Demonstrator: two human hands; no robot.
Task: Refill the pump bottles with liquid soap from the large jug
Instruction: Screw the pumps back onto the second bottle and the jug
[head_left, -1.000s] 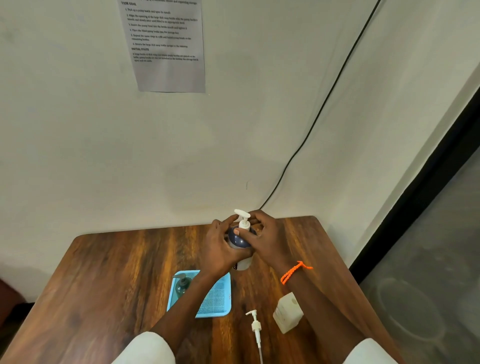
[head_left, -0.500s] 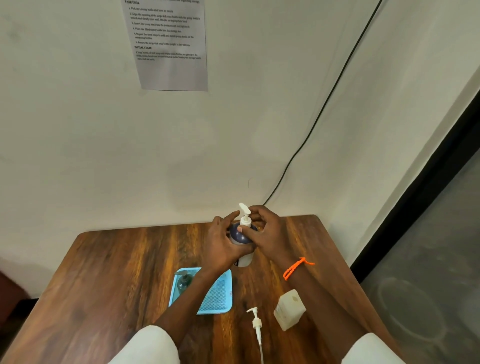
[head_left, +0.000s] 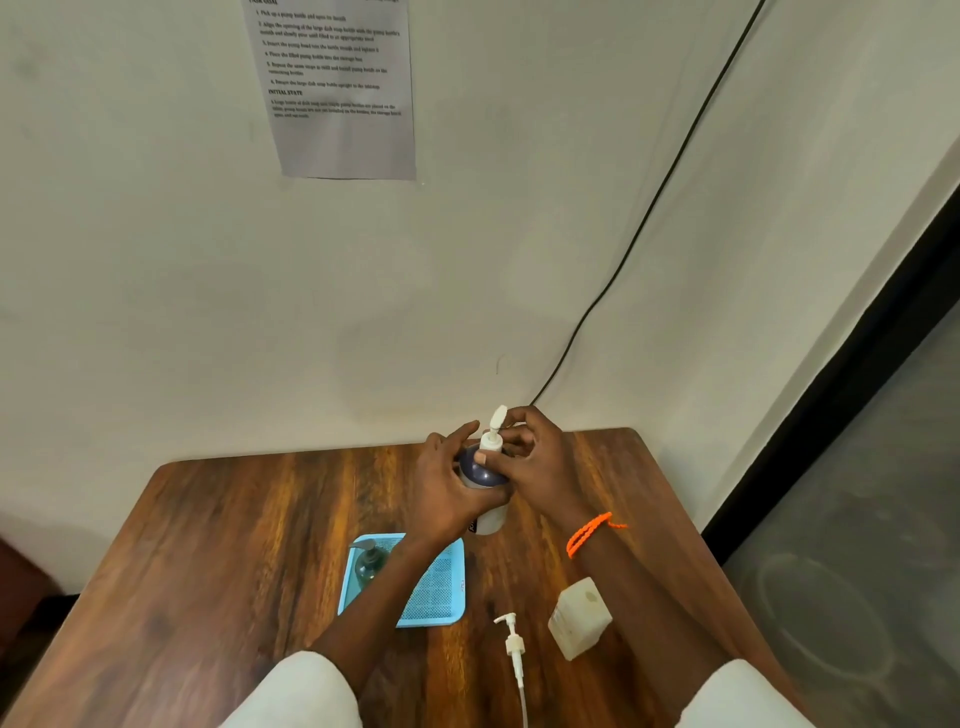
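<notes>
Left hand (head_left: 447, 483) grips pump bottle (head_left: 485, 488) near counter's (head_left: 234, 545) far edge; right hand (head_left: 535, 457) pinches pump head (head_left: 493, 431). Nozzle swung round since last second: I judge cap tightening, bottle nearly ready for tray (head_left: 441, 597).

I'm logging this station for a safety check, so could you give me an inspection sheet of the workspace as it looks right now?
Surface: brown wooden table set against the wall.
Job's things: a bottle with a white pump held above the table; a dark pump bottle standing in the blue tray; a loose pump head with its tube lying on the table; a whitish square jug near the right forearm.
Clutter: nothing seen.
Hands: left hand grips the bottle's body; right hand pinches the pump collar.
Cables: one black cable running down the wall behind the table.
Surroundings: printed instruction sheet on the wall; grey floor to the right.
</notes>
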